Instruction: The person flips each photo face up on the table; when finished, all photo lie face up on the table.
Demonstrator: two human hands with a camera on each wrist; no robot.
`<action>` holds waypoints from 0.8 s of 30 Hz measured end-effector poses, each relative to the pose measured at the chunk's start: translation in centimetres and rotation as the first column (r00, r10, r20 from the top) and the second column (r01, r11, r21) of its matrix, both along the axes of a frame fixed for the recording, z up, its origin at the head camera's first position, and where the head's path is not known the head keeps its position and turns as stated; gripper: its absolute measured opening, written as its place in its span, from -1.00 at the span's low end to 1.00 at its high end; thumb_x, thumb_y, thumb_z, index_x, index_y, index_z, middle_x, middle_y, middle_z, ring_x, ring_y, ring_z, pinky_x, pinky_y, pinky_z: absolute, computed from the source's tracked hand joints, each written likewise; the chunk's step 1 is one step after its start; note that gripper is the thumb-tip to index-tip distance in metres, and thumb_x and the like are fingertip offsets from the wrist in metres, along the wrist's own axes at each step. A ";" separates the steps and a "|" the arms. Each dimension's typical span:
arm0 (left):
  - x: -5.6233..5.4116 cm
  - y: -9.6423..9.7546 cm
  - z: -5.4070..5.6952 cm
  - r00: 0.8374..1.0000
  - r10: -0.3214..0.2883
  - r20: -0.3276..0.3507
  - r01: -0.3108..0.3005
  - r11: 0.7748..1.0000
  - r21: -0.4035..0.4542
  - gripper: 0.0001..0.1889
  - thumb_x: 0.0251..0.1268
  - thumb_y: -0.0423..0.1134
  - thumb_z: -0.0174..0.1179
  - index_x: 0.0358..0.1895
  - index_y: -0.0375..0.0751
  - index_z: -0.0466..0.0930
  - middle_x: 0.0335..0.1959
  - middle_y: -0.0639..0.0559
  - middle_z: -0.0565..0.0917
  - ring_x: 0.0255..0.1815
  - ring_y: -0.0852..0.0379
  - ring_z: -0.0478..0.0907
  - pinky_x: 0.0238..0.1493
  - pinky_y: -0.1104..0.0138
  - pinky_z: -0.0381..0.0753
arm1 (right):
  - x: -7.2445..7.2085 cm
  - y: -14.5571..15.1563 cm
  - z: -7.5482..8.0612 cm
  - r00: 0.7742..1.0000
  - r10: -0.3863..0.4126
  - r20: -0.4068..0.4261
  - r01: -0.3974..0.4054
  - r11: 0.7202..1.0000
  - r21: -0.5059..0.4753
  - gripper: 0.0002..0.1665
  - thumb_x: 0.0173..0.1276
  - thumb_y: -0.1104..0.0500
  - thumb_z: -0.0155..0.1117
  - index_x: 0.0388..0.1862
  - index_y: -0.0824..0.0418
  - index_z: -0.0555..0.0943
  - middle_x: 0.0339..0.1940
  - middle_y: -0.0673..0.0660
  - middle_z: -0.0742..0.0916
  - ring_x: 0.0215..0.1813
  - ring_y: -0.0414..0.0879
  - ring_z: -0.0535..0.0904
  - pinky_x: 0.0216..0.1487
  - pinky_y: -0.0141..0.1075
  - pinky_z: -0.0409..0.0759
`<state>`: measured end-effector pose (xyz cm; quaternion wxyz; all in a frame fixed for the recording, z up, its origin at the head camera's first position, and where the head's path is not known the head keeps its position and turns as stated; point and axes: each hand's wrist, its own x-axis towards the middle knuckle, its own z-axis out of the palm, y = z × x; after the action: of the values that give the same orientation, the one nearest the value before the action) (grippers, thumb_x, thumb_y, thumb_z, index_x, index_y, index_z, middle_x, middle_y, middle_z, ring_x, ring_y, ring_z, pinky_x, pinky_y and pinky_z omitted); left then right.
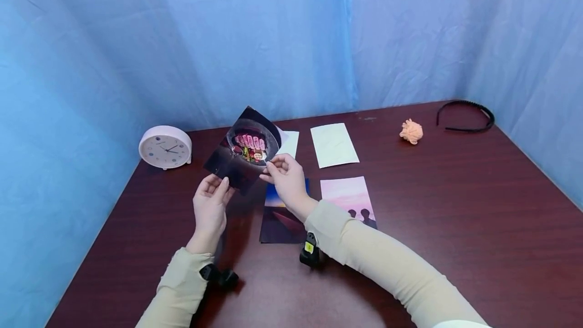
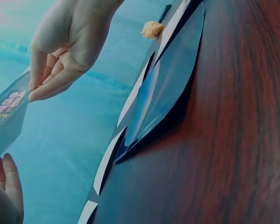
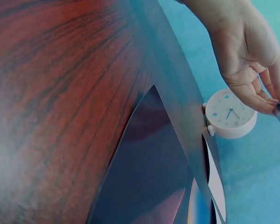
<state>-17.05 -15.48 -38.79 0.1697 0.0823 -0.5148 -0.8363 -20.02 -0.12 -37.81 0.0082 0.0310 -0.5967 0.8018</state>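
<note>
A dark photo print [image 1: 255, 133] of sliced food on a round plate is held up, tilted, over the table's left half. My left hand [image 1: 211, 209] pinches its lower corner between thumb and fingers. At the print's right edge, my right hand [image 1: 289, 181] pinches it the same way. Below the right hand lies a print with blue sky and a dark foreground [image 1: 278, 224], partly covered by that hand in the head view. In the left wrist view, the lifted print [image 2: 11, 116] spans between both hands.
A pink print with silhouettes [image 1: 346, 194] and a white sheet [image 1: 334, 146] lie right of the hands. Another white sheet [image 1: 290, 143] is partly hidden behind the held print. A round clock [image 1: 165, 148] stands left; an orange scrunchy puff [image 1: 412, 131] and black headband [image 1: 489, 115] lie right.
</note>
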 end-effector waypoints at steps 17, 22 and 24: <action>0.5 -1.0 -0.1 0.999 0.014 -0.032 -0.017 0.994 -0.106 -0.73 0.20 -0.65 0.06 -0.32 -0.16 0.49 -0.48 0.11 0.55 -0.52 0.32 0.53 -0.43 0.48 0.63 | -0.9 2.2 -0.7 0.995 -0.056 -0.084 0.068 0.985 0.156 -0.77 0.30 0.32 0.25 -0.11 0.37 0.47 -0.32 0.14 0.63 -0.31 -0.19 0.58 -0.13 -0.31 0.65; 1.0 -2.2 -0.1 0.999 0.010 -0.039 -0.019 0.972 -0.233 -0.76 0.22 -0.61 0.10 -0.27 -0.15 0.52 -0.46 0.13 0.58 -0.50 0.34 0.56 -0.42 0.49 0.63 | -1.4 3.8 -0.9 0.975 -0.114 -0.189 0.170 0.933 0.316 -0.69 0.27 0.23 0.30 -0.07 0.34 0.50 -0.22 0.23 0.62 -0.21 -0.09 0.53 -0.14 -0.38 0.50; 1.1 -2.7 0.0 0.998 0.026 -0.051 -0.040 0.955 -0.293 -0.77 0.22 -0.59 0.11 -0.25 -0.15 0.54 -0.45 0.14 0.58 -0.49 0.36 0.55 -0.43 0.52 0.60 | -1.6 4.4 -0.9 0.972 -0.112 -0.206 0.176 0.930 0.324 -0.68 0.27 0.23 0.31 -0.06 0.33 0.50 -0.18 0.26 0.60 -0.17 -0.03 0.53 -0.09 -0.36 0.51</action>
<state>-15.92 -18.20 -38.79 0.2057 0.0454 -0.6279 -0.7492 -21.57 4.25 -38.68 0.1167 0.0617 -0.7233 0.6778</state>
